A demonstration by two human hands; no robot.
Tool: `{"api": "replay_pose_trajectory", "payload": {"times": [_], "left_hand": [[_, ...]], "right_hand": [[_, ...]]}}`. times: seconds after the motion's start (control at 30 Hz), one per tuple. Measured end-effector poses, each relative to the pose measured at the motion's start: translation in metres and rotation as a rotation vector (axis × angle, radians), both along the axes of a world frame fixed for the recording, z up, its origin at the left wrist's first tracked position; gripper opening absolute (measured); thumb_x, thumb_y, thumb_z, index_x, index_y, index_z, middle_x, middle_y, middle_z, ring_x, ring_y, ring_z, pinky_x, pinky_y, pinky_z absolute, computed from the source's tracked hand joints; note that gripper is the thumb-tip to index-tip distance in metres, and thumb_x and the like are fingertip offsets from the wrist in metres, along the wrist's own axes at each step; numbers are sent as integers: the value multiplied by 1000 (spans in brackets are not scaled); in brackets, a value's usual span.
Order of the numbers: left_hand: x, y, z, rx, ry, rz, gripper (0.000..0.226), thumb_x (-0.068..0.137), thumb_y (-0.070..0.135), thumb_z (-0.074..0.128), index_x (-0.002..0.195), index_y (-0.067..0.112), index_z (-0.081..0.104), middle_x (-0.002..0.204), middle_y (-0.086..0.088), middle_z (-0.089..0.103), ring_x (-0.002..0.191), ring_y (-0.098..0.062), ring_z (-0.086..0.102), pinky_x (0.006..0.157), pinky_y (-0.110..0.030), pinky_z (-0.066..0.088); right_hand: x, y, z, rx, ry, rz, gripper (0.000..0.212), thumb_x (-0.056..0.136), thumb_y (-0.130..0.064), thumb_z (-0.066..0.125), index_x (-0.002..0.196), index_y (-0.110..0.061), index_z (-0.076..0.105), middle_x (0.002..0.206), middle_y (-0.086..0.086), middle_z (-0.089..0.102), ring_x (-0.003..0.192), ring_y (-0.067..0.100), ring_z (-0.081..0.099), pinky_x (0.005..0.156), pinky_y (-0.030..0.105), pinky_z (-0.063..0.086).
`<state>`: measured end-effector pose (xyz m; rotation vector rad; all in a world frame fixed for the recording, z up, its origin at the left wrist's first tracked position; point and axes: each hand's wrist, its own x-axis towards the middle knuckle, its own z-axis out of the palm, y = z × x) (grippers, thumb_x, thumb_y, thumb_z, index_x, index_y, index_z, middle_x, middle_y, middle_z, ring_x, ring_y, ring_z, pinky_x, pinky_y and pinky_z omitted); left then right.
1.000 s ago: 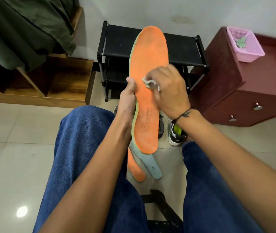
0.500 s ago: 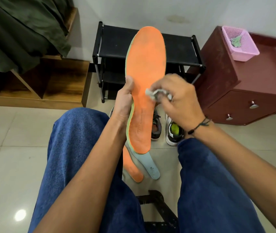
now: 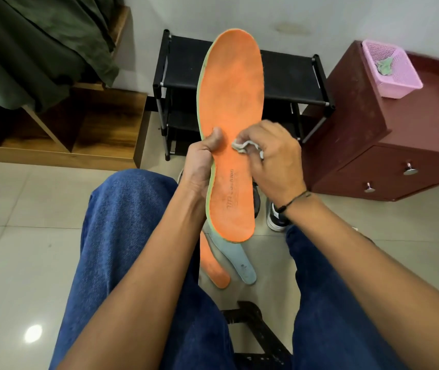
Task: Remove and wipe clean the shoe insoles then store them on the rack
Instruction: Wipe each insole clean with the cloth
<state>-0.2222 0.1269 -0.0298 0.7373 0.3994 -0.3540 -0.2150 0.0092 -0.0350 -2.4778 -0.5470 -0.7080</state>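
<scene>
Fingers (image 3: pixel 253 140) of your right hand (image 3: pixel 274 166) pinch a small cloth (image 3: pixel 242 146) against the upright orange insole (image 3: pixel 233 129), gripped mid-length by your left hand (image 3: pixel 199 164), its long axis pointing toward the black rack (image 3: pixel 287 76) behind it.

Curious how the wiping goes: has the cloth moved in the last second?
Yes. The cloth in the right hand has slid down the insole toward its print, lower against the black rack behind.
</scene>
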Motion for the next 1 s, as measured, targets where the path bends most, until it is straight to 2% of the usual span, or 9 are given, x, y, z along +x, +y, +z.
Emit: {"api": "replay_pose_trajectory", "payload": {"times": [0.07, 0.13, 0.2, 0.3, 0.4, 0.47, 0.67, 0.83, 1.0], "left_hand": [[-1, 1, -1, -16, 4, -10, 34, 101, 25, 35, 99, -1, 58, 80, -12, 72, 71, -21, 69, 69, -31, 57], [-1, 1, -1, -61, -3, -30, 43, 101, 28, 32, 116, -6, 53, 112, -23, 65, 94, -29, 64, 88, -39, 50], [-1, 1, 0, -111, -5, -48, 48, 101, 32, 28, 118, -8, 50, 121, -27, 56, 102, -32, 58, 96, -43, 44], [-1, -1, 0, -119, 10, -65, 44, 101, 31, 29, 111, -5, 52, 110, -25, 61, 94, -32, 63, 88, -42, 50], [1, -4, 2, -12, 42, -36, 30, 100, 23, 40, 95, -1, 57, 74, -15, 69, 62, -24, 67, 59, -32, 58], [1, -6, 3, 63, 37, -45, 26, 99, 19, 43, 90, 0, 57, 58, -10, 67, 47, -19, 64, 44, -26, 54], [-1, -5, -2, 99, -78, -78, 11, 94, 6, 45, 94, 5, 57, 58, -6, 66, 49, -17, 64, 47, -26, 54], [0, -3, -9, 119, -146, -84, 16, 95, 6, 44, 91, 6, 60, 63, -4, 68, 55, -15, 66, 54, -26, 55], [-2, -7, -6, -30, -127, -13, 22, 97, 5, 39, 86, 2, 59, 64, -5, 68, 60, -13, 67, 60, -23, 56]], "right_hand": [[-10, 0, -3, 41, 52, -3, 13, 74, 3, 58, 75, -7, 66, 76, 5, 64, 70, 27, 58, 64, 35, 43], [-20, 0, -3, 86, 106, 42, 12, 74, 4, 59, 74, -6, 67, 75, 5, 64, 70, 26, 60, 63, 36, 47], [-30, 0, -2, 133, 196, 105, 11, 73, 3, 60, 74, -5, 67, 75, 4, 64, 70, 19, 59, 65, 26, 47], [-34, -6, 7, 119, 296, 158, 14, 71, 1, 57, 75, -5, 69, 75, 4, 64, 71, 10, 54, 67, 14, 40], [-14, -12, 26, 123, 178, 50, 15, 72, 2, 56, 77, -5, 68, 76, 7, 63, 68, 9, 52, 68, 19, 41], [11, -13, 40, 116, 57, -31, 13, 74, 0, 55, 78, -4, 68, 77, 10, 62, 68, 12, 52, 63, 21, 38], [41, -6, 31, -127, 13, -56, 11, 74, 2, 59, 79, -6, 66, 77, 12, 60, 71, 30, 58, 60, 27, 36], [20, -4, 15, -87, -35, -80, 13, 69, 3, 58, 72, -9, 64, 71, 7, 61, 67, 30, 57, 59, 29, 33], [-7, 8, 6, -59, -10, -79, 15, 70, 4, 56, 69, -9, 64, 67, 5, 59, 62, 27, 54, 57, 25, 29]]}}
